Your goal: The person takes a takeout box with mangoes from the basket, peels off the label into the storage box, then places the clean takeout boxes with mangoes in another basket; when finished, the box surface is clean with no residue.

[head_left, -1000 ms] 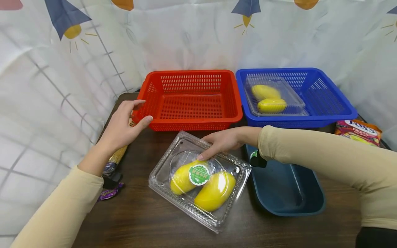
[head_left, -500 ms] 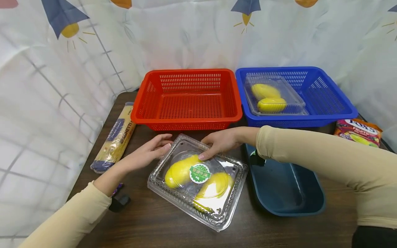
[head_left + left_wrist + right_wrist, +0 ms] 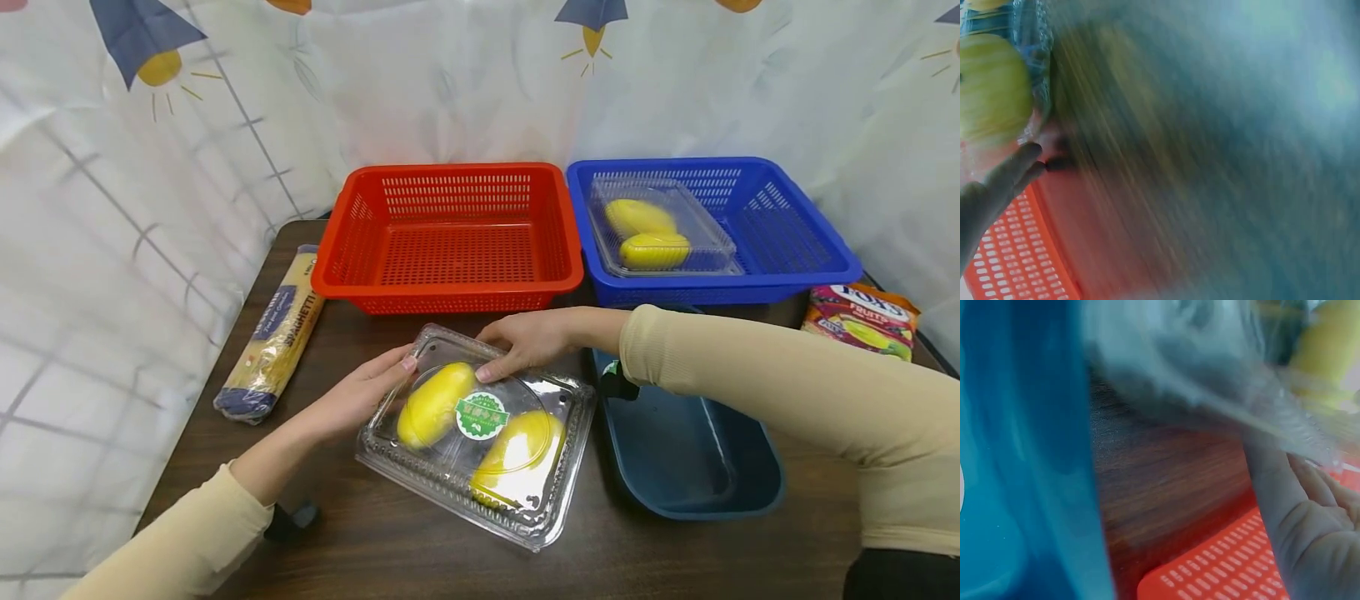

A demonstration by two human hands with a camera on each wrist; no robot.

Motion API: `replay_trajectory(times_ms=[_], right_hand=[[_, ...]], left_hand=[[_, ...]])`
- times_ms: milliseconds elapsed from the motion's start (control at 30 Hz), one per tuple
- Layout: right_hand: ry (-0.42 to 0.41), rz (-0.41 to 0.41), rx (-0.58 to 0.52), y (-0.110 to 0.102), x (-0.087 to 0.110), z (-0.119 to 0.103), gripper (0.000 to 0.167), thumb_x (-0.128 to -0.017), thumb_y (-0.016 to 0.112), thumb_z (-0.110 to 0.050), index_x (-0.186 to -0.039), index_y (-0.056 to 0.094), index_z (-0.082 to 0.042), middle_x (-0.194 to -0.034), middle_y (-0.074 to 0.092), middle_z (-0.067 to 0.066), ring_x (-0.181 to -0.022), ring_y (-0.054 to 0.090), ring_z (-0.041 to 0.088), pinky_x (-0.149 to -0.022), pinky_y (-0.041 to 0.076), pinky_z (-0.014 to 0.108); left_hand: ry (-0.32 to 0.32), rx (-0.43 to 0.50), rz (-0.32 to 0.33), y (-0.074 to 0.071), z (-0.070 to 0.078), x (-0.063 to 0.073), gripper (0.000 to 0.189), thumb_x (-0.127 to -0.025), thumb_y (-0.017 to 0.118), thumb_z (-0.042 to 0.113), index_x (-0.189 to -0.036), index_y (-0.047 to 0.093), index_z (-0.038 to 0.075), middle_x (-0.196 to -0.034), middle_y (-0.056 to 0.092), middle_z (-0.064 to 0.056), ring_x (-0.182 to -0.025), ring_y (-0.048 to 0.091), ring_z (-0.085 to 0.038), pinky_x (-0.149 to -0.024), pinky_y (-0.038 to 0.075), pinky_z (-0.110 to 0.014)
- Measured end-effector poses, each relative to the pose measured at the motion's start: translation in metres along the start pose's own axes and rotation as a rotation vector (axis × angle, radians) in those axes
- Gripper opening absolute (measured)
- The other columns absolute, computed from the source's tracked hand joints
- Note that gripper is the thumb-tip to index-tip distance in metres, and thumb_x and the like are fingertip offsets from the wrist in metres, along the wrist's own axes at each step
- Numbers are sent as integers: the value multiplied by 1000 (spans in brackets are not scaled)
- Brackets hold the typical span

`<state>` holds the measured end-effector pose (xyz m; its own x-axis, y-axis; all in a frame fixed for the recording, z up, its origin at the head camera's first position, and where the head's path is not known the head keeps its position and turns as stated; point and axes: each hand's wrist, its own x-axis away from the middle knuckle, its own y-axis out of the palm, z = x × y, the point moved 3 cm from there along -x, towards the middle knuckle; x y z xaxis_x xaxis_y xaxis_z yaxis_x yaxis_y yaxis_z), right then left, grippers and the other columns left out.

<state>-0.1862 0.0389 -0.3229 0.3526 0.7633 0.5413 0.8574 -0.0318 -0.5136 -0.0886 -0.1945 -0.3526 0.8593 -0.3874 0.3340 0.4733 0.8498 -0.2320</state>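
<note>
A clear plastic clamshell box (image 3: pixel 450 467) with a green round sticker (image 3: pixel 482 416) is tilted over the table in the head view. Two yellow mangoes (image 3: pixel 437 406) lie inside it. My right hand (image 3: pixel 528 343) grips its far edge, thumb on the lid and fingers underneath, partly hidden. At the left corner my left hand (image 3: pixel 367 393) pinches the edge, its thumb on top. The left wrist view is blurred, with the fingers (image 3: pixel 1007 172) beside the box. In the right wrist view the fingers (image 3: pixel 1272 481) reach under the box's edge.
A red basket (image 3: pixel 447 292) stands behind the box. To its right, a blue basket (image 3: pixel 780 283) holds another clear box (image 3: pixel 705 242) of mangoes. A dark blue bin (image 3: pixel 697 458) is at right. Spaghetti (image 3: pixel 273 337) lies left; a Fox's candy bag (image 3: pixel 862 321) sits far right.
My left hand has come in from beside the red basket, down and right, to the box's left edge and now holds it. The mangoes have shifted apart inside the box.
</note>
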Motion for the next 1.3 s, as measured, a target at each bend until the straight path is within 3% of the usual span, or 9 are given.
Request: replay_trajectory(times_ms=[133, 400, 600, 733, 900, 1067, 1167, 1300], right_hand=[[20, 61, 50, -4, 9, 5, 76, -101, 60, -49, -160, 33, -9, -144, 59, 11, -132, 58, 24, -113, 47, 44], [-1, 229, 27, -6, 45, 14, 69, -104, 57, -41, -159, 33, -6, -138, 65, 13, -123, 66, 24, -108, 52, 45], [12, 378, -11, 1, 56, 18, 65, -106, 54, -39, -158, 34, -6, -148, 55, 21, -133, 57, 37, -110, 49, 53], [30, 451, -35, 6, 61, 19, 66, -106, 53, -38, -158, 33, -4, -156, 43, 26, -141, 47, 42, -115, 42, 60], [104, 473, -86, 16, 64, 20, 77, -104, 53, -44, -162, 21, -4, -163, 29, 27, -148, 35, 44, -118, 33, 65], [127, 459, -247, 29, 63, 20, 83, -107, 49, -40, -164, 2, -3, -170, 10, 24, -157, 16, 43, -124, 20, 64], [134, 454, -319, 38, 62, 20, 80, -109, 45, -35, -163, -5, -1, -171, 2, 23, -158, 7, 42, -126, 12, 63], [168, 471, -331, 45, 60, 20, 77, -110, 41, -32, -162, -6, -1, -171, 4, 25, -158, 9, 42, -126, 12, 63]], left_hand=[[-6, 13, 29, 3, 0, 2, 67, -112, 36, 35, -162, 14, -3, -167, 21, -27, -151, 27, -49, -114, 39, -58], [-38, 26, 134, 6, 0, 12, 67, -112, 37, 33, -160, 14, -7, -165, 24, -30, -151, 28, -49, -115, 37, -58], [-114, 83, 252, 14, 1, 24, 68, -113, 34, 34, -162, 8, -5, -167, 21, -27, -153, 26, -45, -120, 31, -57], [-131, 124, 325, 22, 1, 28, 67, -113, 33, 34, -162, 7, -4, -167, 19, -27, -155, 24, -43, -124, 26, -57], [-138, 191, 379, 29, -1, 30, 68, -113, 33, 33, -163, 3, -2, -168, 18, -26, -155, 24, -43, -120, 31, -57], [-136, 212, 391, 31, -1, 32, 69, -113, 33, 34, -163, 1, -2, -169, 15, -26, -155, 23, -43, -119, 33, -58], [-140, 198, 392, 31, 0, 31, 70, -112, 33, 36, -163, 2, -2, -169, 13, -26, -155, 22, -43, -120, 31, -59], [-153, 164, 384, 31, 2, 27, 70, -112, 32, 35, -163, -2, 2, -171, 6, -22, -158, 17, -40, -125, 21, -59]])
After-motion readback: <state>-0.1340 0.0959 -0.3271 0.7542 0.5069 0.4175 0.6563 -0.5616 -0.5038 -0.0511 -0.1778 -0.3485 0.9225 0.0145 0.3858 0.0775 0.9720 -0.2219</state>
